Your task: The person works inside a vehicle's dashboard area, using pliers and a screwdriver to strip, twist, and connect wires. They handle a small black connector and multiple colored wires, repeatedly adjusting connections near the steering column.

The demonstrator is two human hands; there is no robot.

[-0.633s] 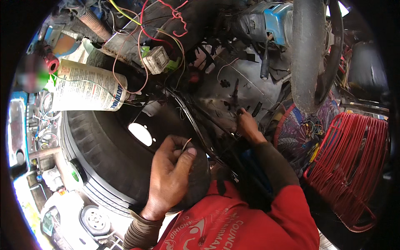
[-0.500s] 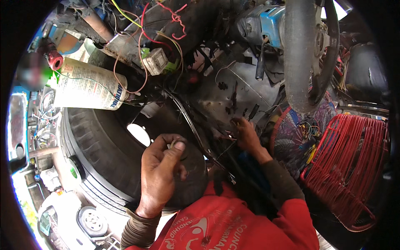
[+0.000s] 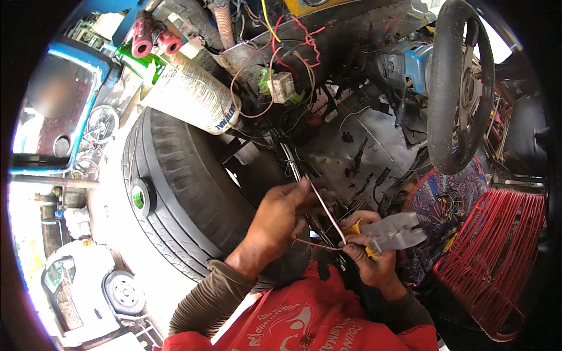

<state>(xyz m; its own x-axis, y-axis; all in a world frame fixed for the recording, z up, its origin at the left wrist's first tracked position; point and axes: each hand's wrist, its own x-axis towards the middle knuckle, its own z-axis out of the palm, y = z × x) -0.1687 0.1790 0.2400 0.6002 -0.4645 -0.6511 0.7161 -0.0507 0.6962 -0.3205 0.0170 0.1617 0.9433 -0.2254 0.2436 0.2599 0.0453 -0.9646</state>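
My left hand (image 3: 270, 221) is closed at the middle, its fingertips pinching a thin pale pink wire (image 3: 326, 210). Some of its far fingers are smeared by motion. The wire runs taut down to my right hand (image 3: 377, 268), and a loose pinkish length curves back toward the left palm. Pliers (image 3: 403, 230) with yellow handles lie in the right hand, their grey jaws pointing right. The right thumb presses the wire close to those handles. A dark cable bundle (image 3: 291, 162) passes behind the left fingertips.
A big black tyre (image 3: 175, 199) stands left of my hands, with a white printed container (image 3: 193, 96) above it. A white connector block (image 3: 282, 86) hangs among loose wires. On the right are a steering wheel (image 3: 439, 88) and a red corded chair (image 3: 492, 257).
My right hand has come back from the floor panel and now holds pliers. The left hand has moved right, with the wire stretched between both hands. The whole view has shifted.
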